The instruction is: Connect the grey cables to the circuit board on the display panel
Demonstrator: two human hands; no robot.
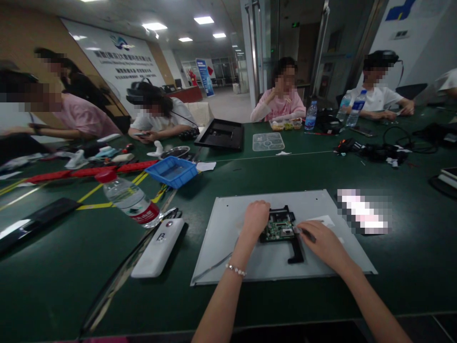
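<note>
A flat pale-grey metal panel (228, 267) lies in front of me. On it sits a green circuit board (276, 231) in a black plastic bracket (295, 252), whose arm reaches down at the right. My left hand (256, 220) is closed at the left edge of the bracket, its fingertips partly hidden against it. At the board's right side my right hand (323, 243) is pinched around a small, thin, dark piece too blurred to name. A flat grey cable (214, 266) runs over the panel's left part.
Left of the panel are a white power bank (159, 250), a tilted water bottle (130, 200) and a blue tray (171, 172). A blurred-out bright rectangle (362, 212) lies to the right. Farther back are a black casing (220, 134), a clear lid (268, 142), and several seated people.
</note>
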